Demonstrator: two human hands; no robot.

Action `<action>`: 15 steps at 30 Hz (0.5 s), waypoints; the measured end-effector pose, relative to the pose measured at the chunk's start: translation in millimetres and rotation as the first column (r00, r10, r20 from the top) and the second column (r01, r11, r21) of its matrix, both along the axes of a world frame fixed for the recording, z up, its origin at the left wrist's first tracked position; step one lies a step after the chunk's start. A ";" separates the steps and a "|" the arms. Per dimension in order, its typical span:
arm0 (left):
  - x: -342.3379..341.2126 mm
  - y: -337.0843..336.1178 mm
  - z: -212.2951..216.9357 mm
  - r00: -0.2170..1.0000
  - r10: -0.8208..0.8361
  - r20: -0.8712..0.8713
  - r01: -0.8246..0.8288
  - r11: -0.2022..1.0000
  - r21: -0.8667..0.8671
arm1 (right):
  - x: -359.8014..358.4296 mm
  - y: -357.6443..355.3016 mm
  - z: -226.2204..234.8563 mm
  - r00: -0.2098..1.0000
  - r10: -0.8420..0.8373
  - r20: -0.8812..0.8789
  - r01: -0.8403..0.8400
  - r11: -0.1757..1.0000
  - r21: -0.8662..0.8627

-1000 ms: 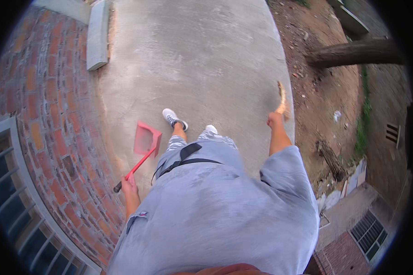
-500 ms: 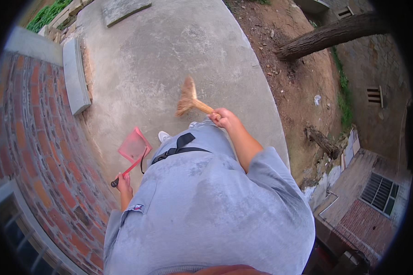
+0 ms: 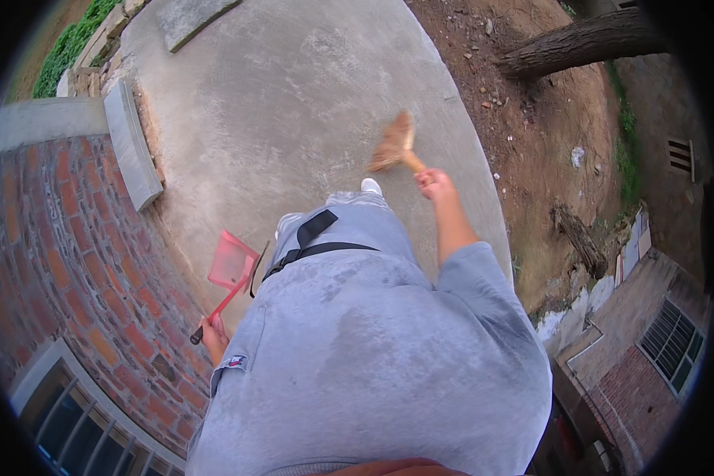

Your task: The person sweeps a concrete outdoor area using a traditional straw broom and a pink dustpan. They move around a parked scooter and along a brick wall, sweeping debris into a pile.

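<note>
My right hand (image 3: 436, 184) is closed round the short handle of a straw hand broom (image 3: 393, 144). Its fanned bristles point away from me, up and to the left, slightly smeared by motion. Whether they touch the concrete I cannot tell. Down at my left side, my left hand (image 3: 214, 336) grips the handle of a red dustpan (image 3: 232, 262), near its black end. The dustpan's translucent pan faces ahead, close beside my left leg. I cannot make out anything lying in it.
Grey concrete paving (image 3: 270, 95) stretches ahead, with a stone slab (image 3: 194, 20) at its far end. A brick wall (image 3: 79, 246) and a low stone bench (image 3: 132, 147) border the left. On the right lie bare soil (image 3: 547, 151), a leaning tree trunk (image 3: 583, 44) and a stump (image 3: 579, 242).
My right hand has swung the broom to the right and a little forward. The dustpan stays at my left side. One white shoe now shows farther ahead.
</note>
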State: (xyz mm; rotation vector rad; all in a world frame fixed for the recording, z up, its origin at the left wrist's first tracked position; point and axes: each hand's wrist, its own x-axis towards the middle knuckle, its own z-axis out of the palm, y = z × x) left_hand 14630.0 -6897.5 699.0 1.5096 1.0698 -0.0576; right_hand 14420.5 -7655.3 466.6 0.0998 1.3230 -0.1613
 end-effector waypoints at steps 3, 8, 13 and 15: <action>-3.6 -24.2 4.1 0.996 0.071 0.048 -0.068 0.995 -0.071 | -14.3 -70.4 21.1 0.978 -0.020 -0.209 -0.033 0.968 -0.250; 15.6 -103.9 13.1 0.993 0.105 0.058 -0.102 0.993 -0.052 | -47.8 -111.6 17.9 0.565 0.163 -0.809 -0.685 0.640 -0.349; 20.8 -119.9 -0.2 0.983 0.174 0.065 -0.157 0.964 -0.213 | -14.7 -106.1 64.5 0.700 0.271 -0.661 -0.603 0.720 -0.344; 20.8 -117.5 -8.4 0.982 0.183 0.035 -0.169 0.955 -0.242 | 4.3 -84.7 122.7 0.726 0.359 -0.586 -0.593 0.758 -0.271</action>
